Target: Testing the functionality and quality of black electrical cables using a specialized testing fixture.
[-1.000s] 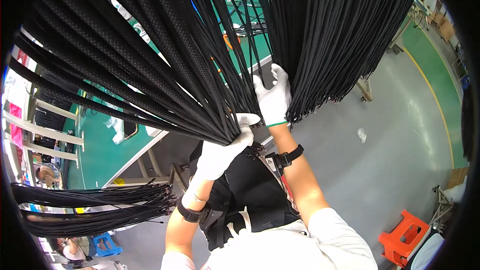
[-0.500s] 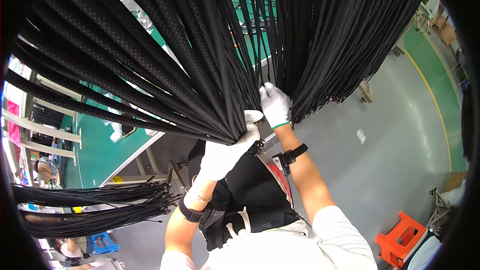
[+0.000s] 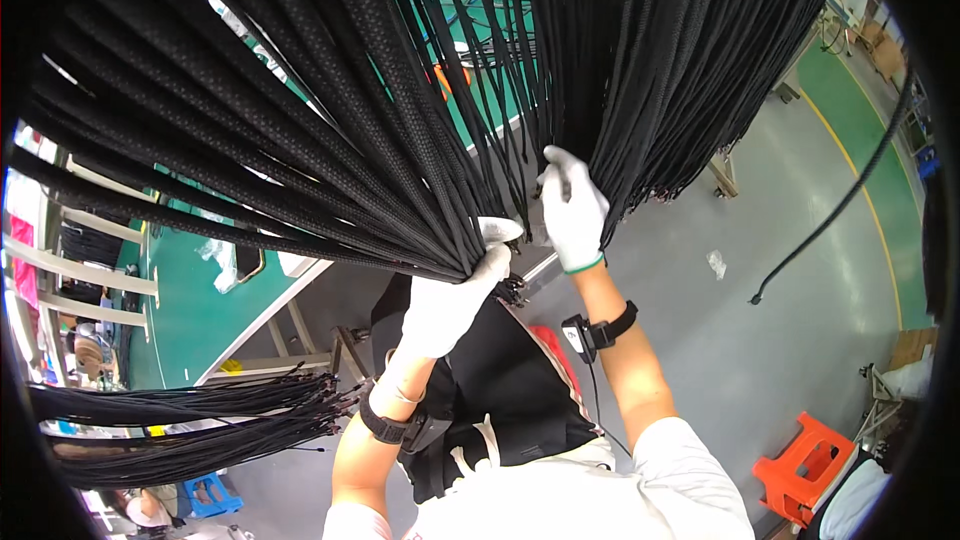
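My left hand (image 3: 445, 310), in a white glove, is wrapped around the lower ends of a thick bundle of black braided cables (image 3: 330, 140). Those cables fan out toward the upper left, and some of their tips (image 3: 512, 290) poke out past the fist. My right hand (image 3: 577, 212), gloved in white with a green cuff edge, is just right of the held bundle. Its index finger and thumb are apart, and no cable shows between them. Close beside it hangs a dense curtain of black cables (image 3: 690, 70); whether the fingers touch it is unclear.
A green-topped table (image 3: 200, 320) stands behind the cables at left. Another cable bunch (image 3: 200, 420) extends in at lower left. One single cable (image 3: 830, 220) dangles at right. An orange stool (image 3: 805, 470) and a blue stool (image 3: 212, 495) stand on the grey floor (image 3: 680, 340).
My right hand has moved slightly right, and its fingers have parted. The left hand keeps its hold on the bundle. A single dangling cable has come into view at right.
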Available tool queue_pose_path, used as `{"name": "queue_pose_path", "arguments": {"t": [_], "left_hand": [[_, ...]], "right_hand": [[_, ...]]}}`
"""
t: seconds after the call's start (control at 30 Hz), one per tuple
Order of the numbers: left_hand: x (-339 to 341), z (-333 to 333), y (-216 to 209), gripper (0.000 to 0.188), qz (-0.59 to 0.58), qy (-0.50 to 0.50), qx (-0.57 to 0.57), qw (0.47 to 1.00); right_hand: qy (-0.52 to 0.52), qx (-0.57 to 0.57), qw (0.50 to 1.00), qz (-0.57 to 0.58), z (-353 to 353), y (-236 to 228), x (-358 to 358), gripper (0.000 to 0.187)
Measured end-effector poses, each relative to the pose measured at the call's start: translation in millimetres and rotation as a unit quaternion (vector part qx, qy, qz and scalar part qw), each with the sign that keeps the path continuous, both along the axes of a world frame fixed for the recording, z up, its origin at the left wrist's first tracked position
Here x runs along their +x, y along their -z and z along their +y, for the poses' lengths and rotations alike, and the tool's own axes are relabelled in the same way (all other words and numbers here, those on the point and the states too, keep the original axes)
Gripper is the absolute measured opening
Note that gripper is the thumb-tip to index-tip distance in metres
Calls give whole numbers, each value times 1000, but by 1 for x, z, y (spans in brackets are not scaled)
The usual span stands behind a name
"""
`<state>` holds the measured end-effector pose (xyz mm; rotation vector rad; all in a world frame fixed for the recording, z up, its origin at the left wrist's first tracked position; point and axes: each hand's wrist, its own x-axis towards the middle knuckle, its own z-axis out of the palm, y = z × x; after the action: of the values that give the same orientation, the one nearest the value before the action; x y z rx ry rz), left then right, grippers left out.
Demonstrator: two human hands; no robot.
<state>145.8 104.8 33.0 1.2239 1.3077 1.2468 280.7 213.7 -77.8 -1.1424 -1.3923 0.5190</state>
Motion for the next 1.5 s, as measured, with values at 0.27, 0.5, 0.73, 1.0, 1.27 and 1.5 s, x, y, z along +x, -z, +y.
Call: {"name": "queue_pose_path", "arguments": {"t": [0.27, 0.5, 0.73, 1.0, 1.27, 1.5], "left_hand": [[-1, -2, 1, 21, -19, 4, 5, 1000], [-3, -2, 6, 22, 8, 3, 12, 1000], [-5, 3, 10, 24, 14, 1, 25, 1000], [-3, 10, 20, 25, 39, -2, 5, 999], [1, 12, 24, 22, 20, 14, -1, 1000], [5, 9, 27, 23, -1, 19, -6, 1000]], "right_hand": [[21, -141, 989, 49, 21, -44, -4, 31], [13, -125, 992, -9, 36, -44, -1, 22], [0, -50, 997, -58, 33, 11, 9, 19], [-88, -163, 965, -185, 11, 132, 21, 17], [-43, -156, 970, -179, -25, 177, 11, 23], [-33, -232, 949, -211, -99, 84, 56, 28]]}}
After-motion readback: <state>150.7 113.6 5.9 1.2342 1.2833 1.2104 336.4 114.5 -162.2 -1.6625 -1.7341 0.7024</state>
